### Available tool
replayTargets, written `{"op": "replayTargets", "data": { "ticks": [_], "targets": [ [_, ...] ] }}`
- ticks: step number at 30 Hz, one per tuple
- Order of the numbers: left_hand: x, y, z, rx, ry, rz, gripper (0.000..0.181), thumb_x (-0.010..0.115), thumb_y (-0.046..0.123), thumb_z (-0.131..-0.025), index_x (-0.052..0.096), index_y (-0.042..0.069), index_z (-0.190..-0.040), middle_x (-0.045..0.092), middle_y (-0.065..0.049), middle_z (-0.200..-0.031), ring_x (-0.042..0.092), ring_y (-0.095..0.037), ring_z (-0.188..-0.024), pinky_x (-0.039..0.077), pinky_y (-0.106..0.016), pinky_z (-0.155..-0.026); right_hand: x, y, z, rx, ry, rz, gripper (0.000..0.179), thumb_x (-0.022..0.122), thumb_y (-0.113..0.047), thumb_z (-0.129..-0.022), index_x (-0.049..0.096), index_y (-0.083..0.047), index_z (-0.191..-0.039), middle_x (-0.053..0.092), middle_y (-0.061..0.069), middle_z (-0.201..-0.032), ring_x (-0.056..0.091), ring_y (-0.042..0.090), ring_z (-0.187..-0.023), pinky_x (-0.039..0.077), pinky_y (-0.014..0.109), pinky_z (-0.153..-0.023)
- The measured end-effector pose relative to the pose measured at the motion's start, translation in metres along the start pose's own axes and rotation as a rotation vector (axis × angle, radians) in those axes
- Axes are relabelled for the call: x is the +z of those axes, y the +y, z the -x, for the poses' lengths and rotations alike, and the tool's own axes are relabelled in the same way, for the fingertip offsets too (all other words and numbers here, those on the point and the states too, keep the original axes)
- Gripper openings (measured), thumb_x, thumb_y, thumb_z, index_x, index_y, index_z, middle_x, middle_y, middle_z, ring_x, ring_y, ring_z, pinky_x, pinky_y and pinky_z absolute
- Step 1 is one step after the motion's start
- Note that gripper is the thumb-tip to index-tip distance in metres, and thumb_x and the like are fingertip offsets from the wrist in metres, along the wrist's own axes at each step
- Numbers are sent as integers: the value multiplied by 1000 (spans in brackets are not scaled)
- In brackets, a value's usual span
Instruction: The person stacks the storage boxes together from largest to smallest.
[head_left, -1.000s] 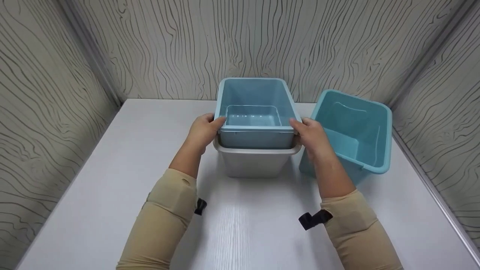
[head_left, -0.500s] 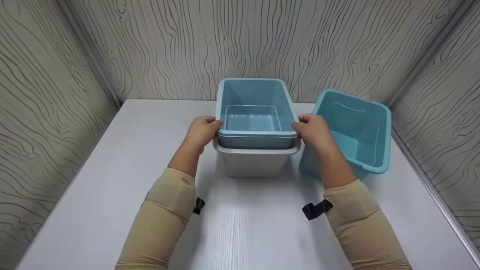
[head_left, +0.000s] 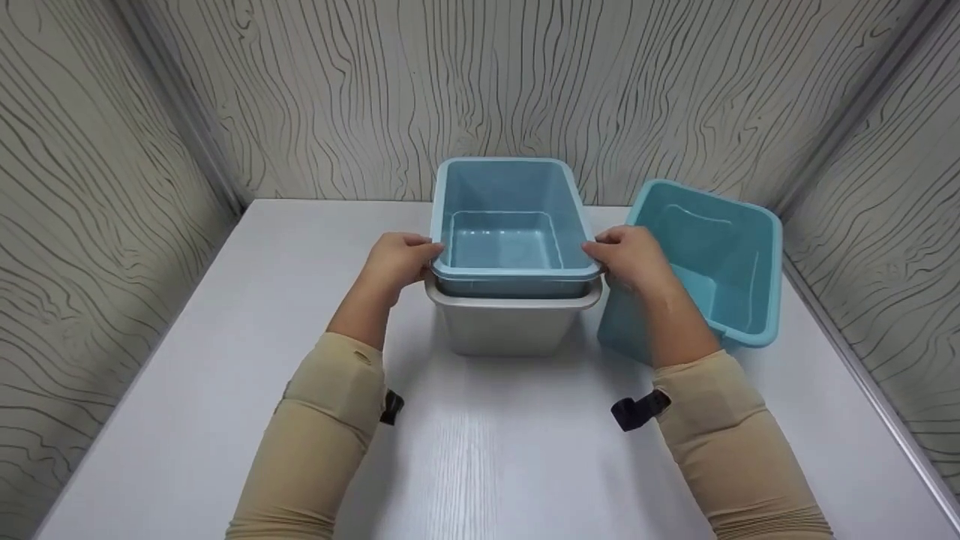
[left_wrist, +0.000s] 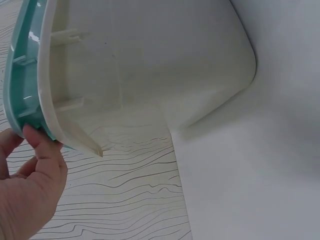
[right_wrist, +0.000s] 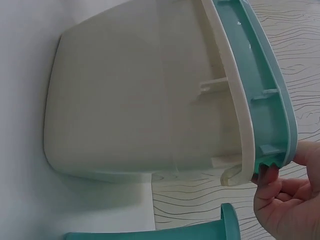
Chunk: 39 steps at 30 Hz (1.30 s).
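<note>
A light blue plastic bin (head_left: 517, 274) sits nested inside a whitish bin (head_left: 510, 330), its rim a little above the lower one's. At the near left corner my left hand (head_left: 396, 259) pinches the blue rim, thumb on top. My right hand (head_left: 631, 259) grips the same rim at the near right corner. In the left wrist view, the fingers of the left hand (left_wrist: 37, 187) curl under the blue rim beside the whitish bin (left_wrist: 150, 55). Fingertips of the right hand (right_wrist: 287, 200) reach under the rim in the right wrist view, close to the whitish bin's edge.
A teal bin (head_left: 694, 221) stands turned at an angle just right of the nested pair, behind the right forearm. Wood-grain panels (head_left: 360, 97) close off the back and sides of the white table (head_left: 225, 360).
The blue bin has sunk lower into the whitish bin, both hands going down with it. The right hand's grip has shifted outward to the rim's side. The teal bin has stayed put.
</note>
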<state>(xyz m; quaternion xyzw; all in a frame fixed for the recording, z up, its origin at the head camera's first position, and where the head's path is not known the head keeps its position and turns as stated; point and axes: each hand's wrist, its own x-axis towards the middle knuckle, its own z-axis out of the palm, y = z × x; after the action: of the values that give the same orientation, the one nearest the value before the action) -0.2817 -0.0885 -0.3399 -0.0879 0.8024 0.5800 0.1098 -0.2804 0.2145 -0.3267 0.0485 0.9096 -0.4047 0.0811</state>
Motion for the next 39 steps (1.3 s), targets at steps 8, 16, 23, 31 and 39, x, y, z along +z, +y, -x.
{"op": "replayTargets", "data": {
  "ticks": [8, 16, 23, 31, 39],
  "targets": [
    [0, -5, -3, -2, -4, -37, 40, 61, 23, -88, 55, 1, -121, 58, -8, -114, 59, -16, -100, 49, -27, -86, 3, 4, -1, -9, -14, 31, 35, 55, -29, -90, 57, -1, -112, 55, 11, -94, 52, 19, -81, 45, 26, -65],
    [3, -6, -1, 87, 44, -194, 34, 58, 21, -89, 59, 1, -116, 61, -10, -107, 59, -18, -96, 49, -32, -86, 8, 7, -4, -66, 5, 85, 33, 56, -26, -89, 58, 1, -107, 57, 9, -89, 51, 15, -70, 44, 25, -60],
    [5, -6, -3, 113, 81, -302, 32, 57, 22, -89, 62, 1, -113, 63, -9, -104, 58, -18, -94, 50, -33, -83, 12, 7, -4, -98, 36, 135, 31, 54, -25, -90, 58, 1, -107, 59, 13, -95, 54, 20, -82, 46, 31, -69],
    [4, -7, -6, 106, 79, -331, 30, 59, 23, -88, 65, 3, -108, 64, -8, -99, 57, -19, -91, 49, -34, -83, 13, 9, -5, -154, 71, 188, 25, 55, -23, -89, 61, -2, -100, 58, 11, -89, 52, 21, -79, 45, 30, -67],
    [5, -8, -5, 110, 94, -344, 30, 60, 22, -88, 65, 2, -110, 64, -8, -101, 59, -18, -91, 51, -32, -81, 15, 9, -5, -178, 98, 246, 23, 55, -22, -87, 61, -1, -97, 58, 10, -86, 50, 21, -76, 43, 30, -62]
  ]
}}
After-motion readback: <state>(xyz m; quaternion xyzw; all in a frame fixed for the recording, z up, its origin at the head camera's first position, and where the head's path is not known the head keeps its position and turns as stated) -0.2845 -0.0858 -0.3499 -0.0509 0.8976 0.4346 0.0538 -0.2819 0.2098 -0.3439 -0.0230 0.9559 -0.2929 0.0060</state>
